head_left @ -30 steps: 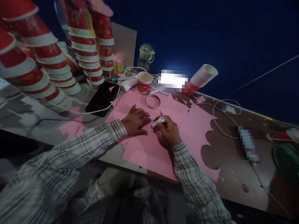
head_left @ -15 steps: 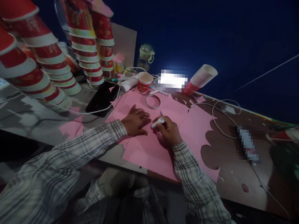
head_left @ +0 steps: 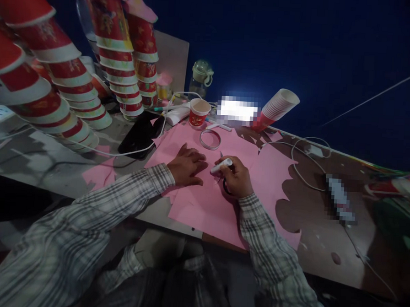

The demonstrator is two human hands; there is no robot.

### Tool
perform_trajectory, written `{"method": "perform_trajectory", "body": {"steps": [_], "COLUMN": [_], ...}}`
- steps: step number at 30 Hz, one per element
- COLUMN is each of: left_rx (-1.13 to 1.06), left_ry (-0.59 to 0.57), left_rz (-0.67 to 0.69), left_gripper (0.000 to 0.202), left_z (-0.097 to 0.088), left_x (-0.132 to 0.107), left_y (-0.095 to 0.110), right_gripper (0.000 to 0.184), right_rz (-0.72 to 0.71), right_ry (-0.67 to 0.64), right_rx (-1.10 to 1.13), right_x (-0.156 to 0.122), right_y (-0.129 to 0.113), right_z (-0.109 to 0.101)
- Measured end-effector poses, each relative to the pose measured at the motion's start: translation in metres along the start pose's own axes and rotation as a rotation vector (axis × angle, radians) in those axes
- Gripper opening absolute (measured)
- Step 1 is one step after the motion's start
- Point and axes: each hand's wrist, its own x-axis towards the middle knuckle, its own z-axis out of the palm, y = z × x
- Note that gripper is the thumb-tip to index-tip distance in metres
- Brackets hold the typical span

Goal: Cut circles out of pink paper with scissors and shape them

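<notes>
My right hand [head_left: 237, 177] is closed around a thick white tube [head_left: 221, 166], like a glue stick or a marker, slanting with its lower end at the pink paper [head_left: 202, 208]. Under the same hand a dark loop [head_left: 226, 187] and a thin pointed tip show, looking like partly hidden scissors. Whether that hand also grips them I cannot tell. My left hand [head_left: 187, 167] lies flat on the pink paper, fingers spread, just left of the tube. Beyond both hands a grey tape ring [head_left: 210, 139] rests on the paper, close to a red paper cup [head_left: 198, 113].
Tall stacks of red cups [head_left: 122, 71] rise at the left, some topped with pink paper. A black phone [head_left: 140, 134] and white cables lie nearby. Behind stand a lidded bottle [head_left: 201, 77] and a leaning cup stack [head_left: 278, 107]. Pink scraps [head_left: 101, 168] lie left.
My right hand has shifted slightly right and tilted the white tube flatter, uncovering the dark loop beneath it. My left hand stays in place on the paper.
</notes>
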Motion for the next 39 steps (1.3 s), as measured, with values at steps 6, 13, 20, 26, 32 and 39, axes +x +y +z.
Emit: {"method": "perform_trajectory", "body": {"steps": [6,13,20,26,32,39], "left_rx": [-0.007,-0.020,0.005,-0.002,0.005,0.029], "left_ry": [-0.003,0.005,0.012,0.019,0.024,0.042], "left_rz": [-0.007,-0.002,-0.018,-0.020,-0.008,0.015], "left_gripper": [0.064,0.065,0.063,0.064,0.062,0.063], "left_z": [-0.002,-0.002,-0.001,0.000,-0.001,0.004], "left_x": [0.000,0.000,0.000,0.000,0.000,-0.002], "left_y": [0.002,0.001,0.002,0.002,0.003,-0.001], "right_gripper": [0.024,0.024,0.019,0.022,0.013,0.014], "right_rz": [0.075,0.007,0.071,0.025,-0.008,0.018], "right_ry": [-0.201,0.080,-0.136,0.065,-0.067,-0.002], "right_rx": [0.037,0.014,-0.025,-0.045,-0.230,-0.039], "right_x": [-0.001,0.003,0.002,0.004,0.005,0.003], "right_y": [-0.003,-0.001,0.004,-0.003,0.005,-0.006], "right_z": [0.001,-0.009,-0.003,-0.011,-0.008,-0.017]}}
